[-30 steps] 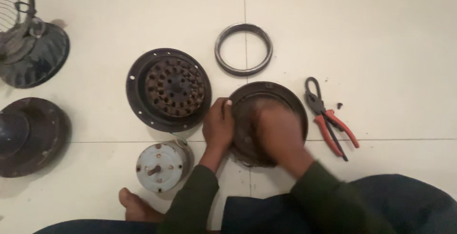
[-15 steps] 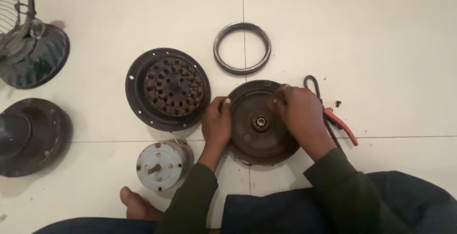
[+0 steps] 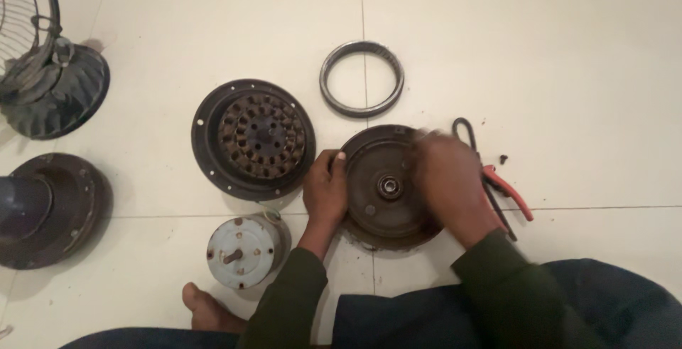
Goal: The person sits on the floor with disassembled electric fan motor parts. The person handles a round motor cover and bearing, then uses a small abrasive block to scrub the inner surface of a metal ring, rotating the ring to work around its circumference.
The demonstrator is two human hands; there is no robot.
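I have the dark round motor cover [image 3: 380, 203] lying flat on the tiled floor [image 3: 568, 58] just in front of my knees, my left hand [image 3: 325, 191] curled over its rim at nine o'clock with the thumb on top, and my right hand [image 3: 449, 182] laid over its three o'clock edge; that hand is blurred, so I cannot tell whether its fingers are closed on the rim or only resting there. My worry is the grip: the cover looks greasy and heavy, and if the hold on either side slips it could drop onto the tile or onto my bare foot [image 3: 202, 308], which sits at about seven o'clock from it. The pliers [image 3: 497, 182] lie right under my right wrist (red handles poking out at three o'clock), so a careless sweep could knock them away. Counting what lies around: one cover under my hands, one round plate carrying the rusty winding core [image 3: 253, 138] at ten o'clock, one loose metal ring [image 3: 361, 79] at twelve, one small grey motor [image 3: 243, 249] at eight, one dark dome-shaped housing [image 3: 50, 207] and one wire guard on a ribbed base [image 3: 50, 83] far off at nine.
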